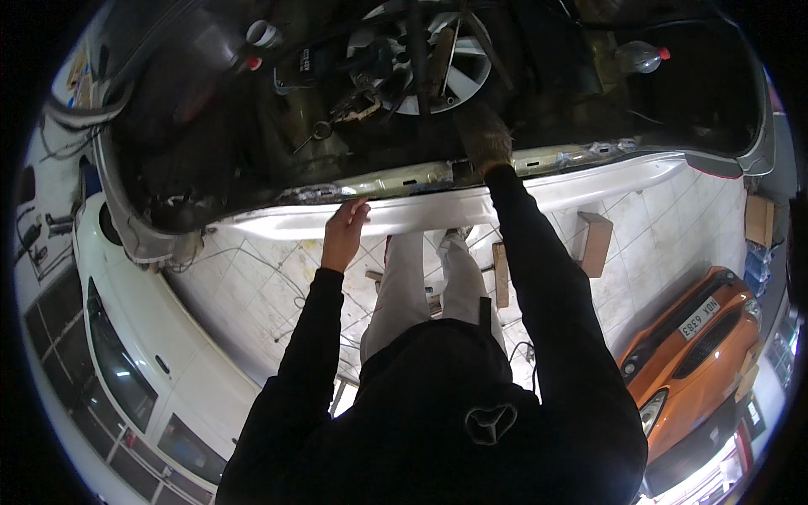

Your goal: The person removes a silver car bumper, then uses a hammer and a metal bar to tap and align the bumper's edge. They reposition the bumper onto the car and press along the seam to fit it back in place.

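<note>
My bare left hand [342, 236] rests at the near edge of a long white car body panel [438, 210]. Its fingers lie loosely over the panel, and nothing shows in them. My right hand [485, 145], in a dirty work glove, reaches past that panel into the dark boot of a car. Its fingers fade into shadow, so whether they hold something is hidden. Just beyond it lies an alloy wheel [467, 82] with dark bars and tools on top. Bare metal [396, 181] shows along the boot's sill, behind the white panel.
In the boot lie a clear bottle with a red cap [641, 56], a white cup [263, 34] and a ring-ended tool [320, 131]. A white car [160, 328] stands left, an orange car [699, 337] right. Wooden blocks [592, 244] and cables lie on the tiled floor.
</note>
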Motion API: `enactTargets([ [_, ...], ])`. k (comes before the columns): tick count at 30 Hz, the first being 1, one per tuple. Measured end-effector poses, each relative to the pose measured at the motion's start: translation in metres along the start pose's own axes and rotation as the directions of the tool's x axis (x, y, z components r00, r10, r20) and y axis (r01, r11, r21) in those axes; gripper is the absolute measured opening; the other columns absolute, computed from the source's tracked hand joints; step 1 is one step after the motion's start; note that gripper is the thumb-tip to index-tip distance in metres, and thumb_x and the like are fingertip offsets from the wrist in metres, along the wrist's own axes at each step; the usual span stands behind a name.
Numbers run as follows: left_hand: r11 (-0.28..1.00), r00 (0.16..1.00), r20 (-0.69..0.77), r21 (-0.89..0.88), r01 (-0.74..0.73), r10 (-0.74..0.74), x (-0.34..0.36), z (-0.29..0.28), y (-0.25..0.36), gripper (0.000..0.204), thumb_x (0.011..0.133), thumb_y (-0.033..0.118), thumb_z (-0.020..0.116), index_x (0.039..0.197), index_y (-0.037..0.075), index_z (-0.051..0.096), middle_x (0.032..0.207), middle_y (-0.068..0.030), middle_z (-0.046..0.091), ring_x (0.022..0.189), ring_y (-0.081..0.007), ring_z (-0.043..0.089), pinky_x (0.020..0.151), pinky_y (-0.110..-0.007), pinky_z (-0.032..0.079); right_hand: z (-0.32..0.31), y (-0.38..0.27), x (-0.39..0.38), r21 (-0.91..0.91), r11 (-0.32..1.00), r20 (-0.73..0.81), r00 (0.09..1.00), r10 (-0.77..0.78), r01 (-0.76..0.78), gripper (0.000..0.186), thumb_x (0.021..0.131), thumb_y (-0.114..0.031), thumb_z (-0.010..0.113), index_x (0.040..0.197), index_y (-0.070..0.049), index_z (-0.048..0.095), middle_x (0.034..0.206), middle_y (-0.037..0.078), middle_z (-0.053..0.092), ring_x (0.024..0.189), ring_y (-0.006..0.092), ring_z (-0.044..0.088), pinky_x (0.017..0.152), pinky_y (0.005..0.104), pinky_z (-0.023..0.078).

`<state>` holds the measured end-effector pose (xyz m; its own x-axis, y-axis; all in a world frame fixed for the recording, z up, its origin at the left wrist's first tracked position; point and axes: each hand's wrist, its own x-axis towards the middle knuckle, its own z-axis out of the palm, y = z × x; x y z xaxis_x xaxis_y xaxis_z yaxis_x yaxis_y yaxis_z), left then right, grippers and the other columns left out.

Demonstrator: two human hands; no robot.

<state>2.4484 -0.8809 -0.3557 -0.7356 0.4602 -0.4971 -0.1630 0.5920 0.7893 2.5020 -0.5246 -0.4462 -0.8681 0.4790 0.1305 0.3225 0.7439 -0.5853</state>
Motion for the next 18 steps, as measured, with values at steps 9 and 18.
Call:
enactTargets([
  [9,0.998,0.994,0.096,0.002,-0.055,0.055,0.093,0.044,0.005,0.034,0.104,0.027,0.068,0.132,0.009,0.068,0.103,-0.0059,0.076,0.082,-0.0126,0.067,0.076,-0.029,0.054,0.073,0.048,0.179,0.041,0.659,0.215,0.651,0.728,-0.751,0.067,0.089,-0.058,0.065,0.122,-0.001,0.073,0.130,0.025,0.069,0.122,0.0415,0.066,0.105,0.0464,0.051],
  [18,0.975,0.960,0.258,0.157,-0.155,0.111,0.087,0.030,0.034,0.029,0.106,0.027,0.062,0.131,0.013,0.067,0.125,-0.0071,0.068,0.098,-0.0182,0.066,0.083,-0.033,0.054,0.114,0.060,0.199,-0.329,0.853,0.319,0.803,0.504,-0.405,0.048,0.097,-0.045,0.061,0.116,-0.004,0.075,0.118,0.021,0.074,0.114,0.0353,0.071,0.096,0.0504,0.057],
])
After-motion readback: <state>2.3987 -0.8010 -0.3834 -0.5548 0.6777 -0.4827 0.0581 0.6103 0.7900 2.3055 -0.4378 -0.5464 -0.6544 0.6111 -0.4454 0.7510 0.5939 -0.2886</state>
